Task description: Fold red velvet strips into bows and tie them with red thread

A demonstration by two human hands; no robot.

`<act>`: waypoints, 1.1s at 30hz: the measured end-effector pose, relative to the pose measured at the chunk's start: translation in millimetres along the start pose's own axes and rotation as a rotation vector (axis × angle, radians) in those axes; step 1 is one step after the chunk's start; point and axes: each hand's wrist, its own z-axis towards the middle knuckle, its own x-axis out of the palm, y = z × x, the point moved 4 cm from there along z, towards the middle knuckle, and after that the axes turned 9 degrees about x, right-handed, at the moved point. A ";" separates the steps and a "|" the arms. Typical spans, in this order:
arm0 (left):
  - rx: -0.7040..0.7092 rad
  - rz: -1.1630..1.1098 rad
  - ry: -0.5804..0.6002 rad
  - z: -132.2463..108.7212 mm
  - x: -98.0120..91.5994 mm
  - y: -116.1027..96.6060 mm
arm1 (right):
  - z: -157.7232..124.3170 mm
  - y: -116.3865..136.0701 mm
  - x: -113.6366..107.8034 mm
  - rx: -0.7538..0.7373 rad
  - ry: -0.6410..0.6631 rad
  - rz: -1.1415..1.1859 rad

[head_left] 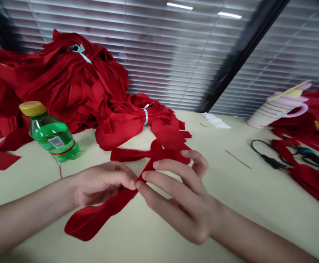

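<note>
A red fabric strip (pixel 93 219) lies across the pale table (pixel 258 204) in front of me. My left hand (pixel 101 184) is closed in a pinch on the strip near its middle. My right hand (pixel 178 193) meets it fingertip to fingertip, thumb and forefinger pinching the same spot while the other fingers spread above the strip's far end. The lower end of the strip curls toward me on the table.
A green plastic bottle (pixel 52 133) with a yellow cap stands at the left. A big heap of red fabric bundles (pixel 74 80) fills the back left. Scissors (pixel 310 157), more red strips and a pink cup (pixel 278 107) sit at the right. Window blinds lie behind.
</note>
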 end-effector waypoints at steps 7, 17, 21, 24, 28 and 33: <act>-0.113 -0.247 0.138 2.9 -0.4 10.1 | 0.2 -2.9 0.6 -0.002 0.131 0.173; -0.182 -0.164 0.309 2.2 0.3 21.9 | 3.5 8.4 5.2 -0.030 0.339 0.333; -0.227 -0.127 0.333 2.8 -1.8 21.6 | 0.8 10.6 9.2 -0.023 0.353 0.322; -0.176 -0.005 0.308 2.1 -7.7 12.6 | -3.8 8.8 16.3 0.018 0.328 0.252; 0.096 0.470 0.193 -7.0 -6.9 -10.9 | -9.8 3.6 28.7 0.054 0.297 0.184; 0.496 1.207 -0.088 -29.8 17.6 -30.3 | -9.7 -3.5 35.7 0.204 0.299 0.241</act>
